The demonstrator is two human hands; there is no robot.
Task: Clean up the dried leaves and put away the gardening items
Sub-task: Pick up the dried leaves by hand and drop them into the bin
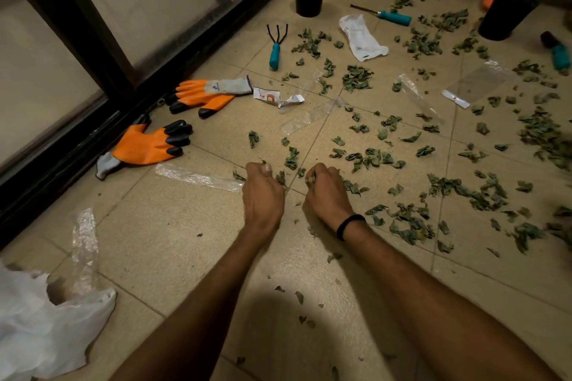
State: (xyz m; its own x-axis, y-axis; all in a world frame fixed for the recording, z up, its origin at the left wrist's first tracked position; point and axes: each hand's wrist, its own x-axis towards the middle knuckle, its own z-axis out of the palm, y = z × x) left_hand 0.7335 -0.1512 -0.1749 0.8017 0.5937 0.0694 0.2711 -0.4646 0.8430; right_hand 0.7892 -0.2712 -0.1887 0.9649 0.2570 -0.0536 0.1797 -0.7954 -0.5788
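Dried leaves (pixel 368 158): scattered over the floor (pixel 173 241), thickest centre to far right.
Left hand (pixel 263 192), right hand (pixel 325 192): near centre, fingers clenched round small leaf clumps.
Risk: brittle pieces may crumble or slip from full fists; the clear wrapper (pixel 198 178) just left could get swept up.

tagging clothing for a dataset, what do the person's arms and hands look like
Both forearms are bare, with no sleeves in view. The left hand wears nothing visible; the right hand has a thin black band round its wrist. Neither wears a glove.
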